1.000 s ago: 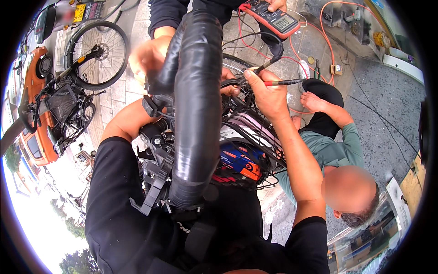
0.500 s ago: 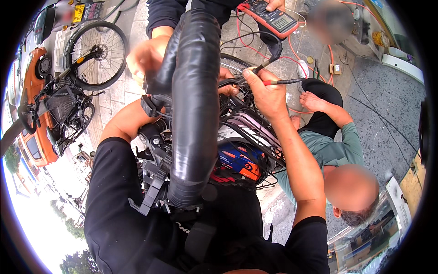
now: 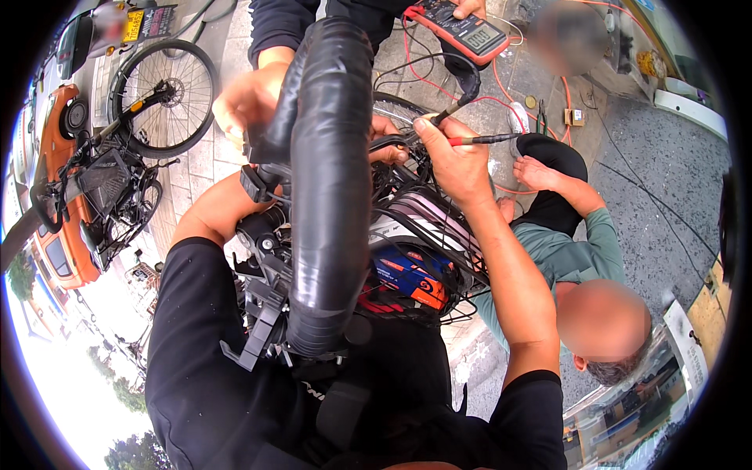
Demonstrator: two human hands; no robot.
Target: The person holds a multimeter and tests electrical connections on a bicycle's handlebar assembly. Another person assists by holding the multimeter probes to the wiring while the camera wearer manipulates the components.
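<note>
My right hand [image 3: 454, 160] pinches a thin red test probe [image 3: 489, 139], its tip pointing left into a bundle of black cables [image 3: 407, 168]. Only the fingers of my left hand [image 3: 385, 137] show beyond a thick black taped tube [image 3: 329, 172]; they close on a black cable next to the probe tip. My left forearm passes under that tube. Below the hands sits a wire basket [image 3: 446, 251] with a blue and orange pack [image 3: 411, 278] inside. A red multimeter [image 3: 462, 30] is held at the top by another person.
That other person's second hand [image 3: 247, 98] grips the tube's upper end. A person in a green shirt [image 3: 576, 247] crouches at the right. Red leads [image 3: 501, 94] trail over the pavement. A bicycle wheel [image 3: 160, 98] and an orange vehicle [image 3: 59, 196] stand at the left.
</note>
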